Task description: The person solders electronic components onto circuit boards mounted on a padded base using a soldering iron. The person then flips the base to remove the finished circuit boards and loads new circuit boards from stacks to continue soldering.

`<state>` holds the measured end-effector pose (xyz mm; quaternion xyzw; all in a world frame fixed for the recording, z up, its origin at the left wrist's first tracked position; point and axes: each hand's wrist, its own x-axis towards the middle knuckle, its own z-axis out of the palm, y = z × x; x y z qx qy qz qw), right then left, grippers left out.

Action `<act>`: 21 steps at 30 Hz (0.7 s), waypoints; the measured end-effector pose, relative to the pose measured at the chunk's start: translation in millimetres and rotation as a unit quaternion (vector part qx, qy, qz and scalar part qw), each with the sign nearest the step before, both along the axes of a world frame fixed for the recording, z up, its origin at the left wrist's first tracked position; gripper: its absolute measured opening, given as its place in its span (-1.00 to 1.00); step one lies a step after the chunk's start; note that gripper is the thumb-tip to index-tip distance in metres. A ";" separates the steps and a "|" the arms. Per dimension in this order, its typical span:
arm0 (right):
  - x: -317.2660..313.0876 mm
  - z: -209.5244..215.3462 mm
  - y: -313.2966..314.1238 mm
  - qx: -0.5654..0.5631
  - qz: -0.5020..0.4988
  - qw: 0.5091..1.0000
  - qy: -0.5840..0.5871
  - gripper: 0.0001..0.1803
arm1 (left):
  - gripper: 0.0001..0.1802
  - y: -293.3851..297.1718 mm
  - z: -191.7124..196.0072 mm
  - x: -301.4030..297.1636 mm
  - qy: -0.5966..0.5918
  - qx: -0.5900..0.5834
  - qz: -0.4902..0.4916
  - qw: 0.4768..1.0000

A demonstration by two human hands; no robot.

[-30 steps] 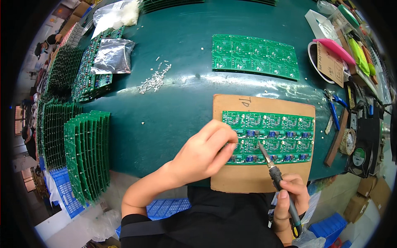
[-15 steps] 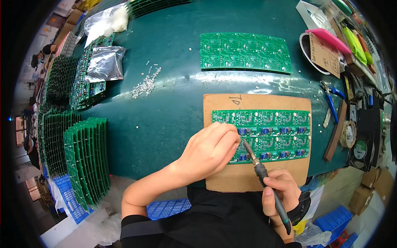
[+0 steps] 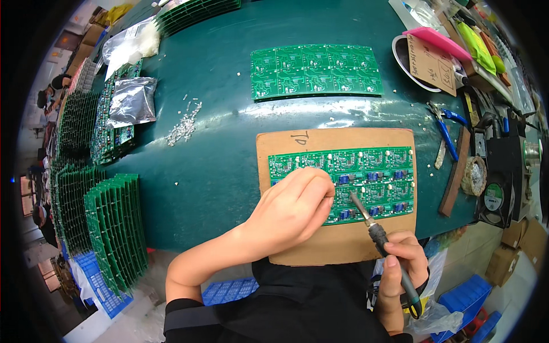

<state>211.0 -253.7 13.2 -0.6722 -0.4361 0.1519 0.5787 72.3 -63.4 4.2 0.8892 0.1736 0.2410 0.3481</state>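
Observation:
A green circuit board panel point(image 3: 374, 194), set with blue and white parts in rows, lies on a brown cardboard sheet point(image 3: 320, 246). Over the panel's left part is my left hand point(image 3: 294, 208), its fingers pinched together close to the board. What they hold, if anything, is hidden. My right hand point(image 3: 403, 263) grips a soldering iron point(image 3: 378, 235) by its dark handle, pointing up and to the left. The iron's metal tip is at the panel's middle, just right of my left fingertips; whether it touches cannot be told.
Another green panel point(image 3: 317, 71) lies farther back. Small loose parts point(image 3: 184, 126) are heaped at left, near a silver bag point(image 3: 132, 103) and upright circuit boards point(image 3: 117, 228). Blue-handled pliers point(image 3: 447, 134), a wooden strip point(image 3: 456, 171) and a black fan point(image 3: 496, 197) are at right.
Both hands have moved rightward along the panel, the iron's tip with them. The whole view has shifted, so the table's things appear farther left.

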 end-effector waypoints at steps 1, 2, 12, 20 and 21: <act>0.4 -0.7 1.2 -0.001 0.008 1.000 0.005 -0.85 | -0.81 -0.2 -2.4 2.5 0.001 0.000 -0.003 1.000; 1.6 -1.6 1.3 -0.003 0.012 1.000 0.000 -0.85 | -0.81 -0.3 -4.5 4.7 0.006 0.012 0.000 1.000; 6.5 -3.6 6.6 0.009 0.036 0.999 -0.001 -0.84 | -0.81 -4.0 -4.6 11.8 0.042 0.070 0.000 0.997; 23.2 -4.5 -13.1 0.043 -0.048 0.997 0.030 -0.81 | -0.85 -6.4 18.0 15.5 0.092 -0.025 -0.017 0.995; 24.7 -5.1 -14.6 0.040 -0.051 0.997 0.041 -0.80 | -0.85 -8.4 19.6 19.4 0.118 -0.064 -0.018 0.991</act>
